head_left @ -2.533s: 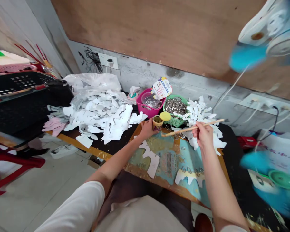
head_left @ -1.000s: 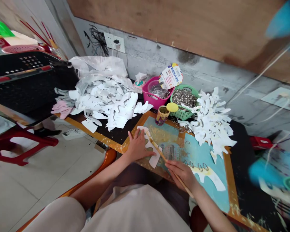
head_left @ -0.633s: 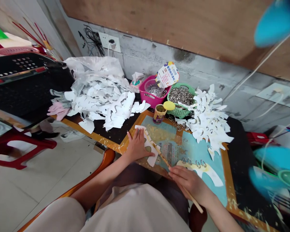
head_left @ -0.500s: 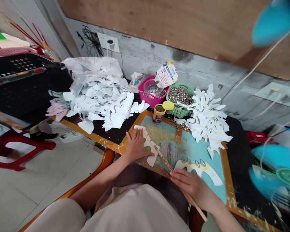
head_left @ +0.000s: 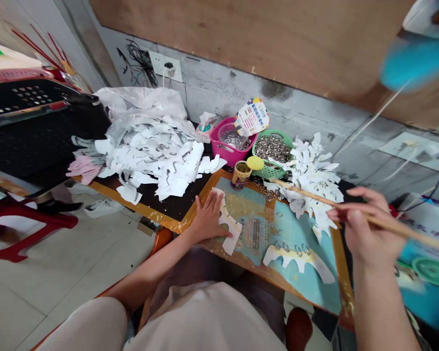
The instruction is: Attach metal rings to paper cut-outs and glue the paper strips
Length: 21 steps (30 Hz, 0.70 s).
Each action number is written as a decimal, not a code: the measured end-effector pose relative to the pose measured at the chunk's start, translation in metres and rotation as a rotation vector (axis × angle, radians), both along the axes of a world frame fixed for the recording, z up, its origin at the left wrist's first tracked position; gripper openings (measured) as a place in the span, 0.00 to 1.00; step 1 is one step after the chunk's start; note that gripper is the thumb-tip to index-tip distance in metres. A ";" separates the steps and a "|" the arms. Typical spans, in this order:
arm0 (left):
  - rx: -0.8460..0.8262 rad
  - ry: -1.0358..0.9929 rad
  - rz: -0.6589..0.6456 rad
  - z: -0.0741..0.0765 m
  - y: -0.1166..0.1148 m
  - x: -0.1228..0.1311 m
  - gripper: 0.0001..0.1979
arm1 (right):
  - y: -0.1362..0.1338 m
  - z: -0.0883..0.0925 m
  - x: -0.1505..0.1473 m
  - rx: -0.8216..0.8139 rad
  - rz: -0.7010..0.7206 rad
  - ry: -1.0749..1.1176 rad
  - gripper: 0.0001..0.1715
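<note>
Pressing down with spread fingers, the left hand point(head_left: 208, 218) pins a notched white paper cutout point(head_left: 227, 229) at lower center while the right hand point(head_left: 369, 229) pinches a slender wooden stick point(head_left: 307, 193) at right.

Paper offcuts and metal rings are crowding the far edge of the black table point(head_left: 175, 207).

A heap of white paper offcuts point(head_left: 149, 165) is spilling toward the table's left corner. A pink plastic basket point(head_left: 221, 153) holding a clear tub of rings is standing against a green plastic basket point(head_left: 267, 168) full of metal rings, with more offcuts point(head_left: 312, 168) piling up just right. A black plastic crate point(head_left: 32, 131) is sitting beyond the left edge, above a red stool point(head_left: 32, 222).
</note>
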State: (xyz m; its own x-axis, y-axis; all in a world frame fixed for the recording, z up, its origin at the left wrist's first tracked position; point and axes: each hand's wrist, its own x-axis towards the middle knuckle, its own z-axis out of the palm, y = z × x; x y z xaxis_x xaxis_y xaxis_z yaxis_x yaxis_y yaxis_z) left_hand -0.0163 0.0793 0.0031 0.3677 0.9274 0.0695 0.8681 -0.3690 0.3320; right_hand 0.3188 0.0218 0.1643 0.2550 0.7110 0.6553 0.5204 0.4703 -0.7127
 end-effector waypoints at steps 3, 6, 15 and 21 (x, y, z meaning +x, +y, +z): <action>0.047 -0.020 0.092 0.003 0.000 -0.004 0.65 | 0.057 0.015 -0.027 0.115 0.151 0.133 0.13; 0.096 -0.057 0.166 0.005 -0.004 -0.008 0.61 | 0.104 0.020 -0.058 -0.002 0.231 0.063 0.16; 0.125 -0.133 0.133 -0.004 -0.005 -0.015 0.51 | 0.191 -0.022 -0.128 -0.375 0.219 -0.457 0.24; 0.145 -0.183 -0.003 -0.003 -0.035 -0.006 0.44 | 0.192 -0.008 -0.105 -0.300 0.152 -0.115 0.25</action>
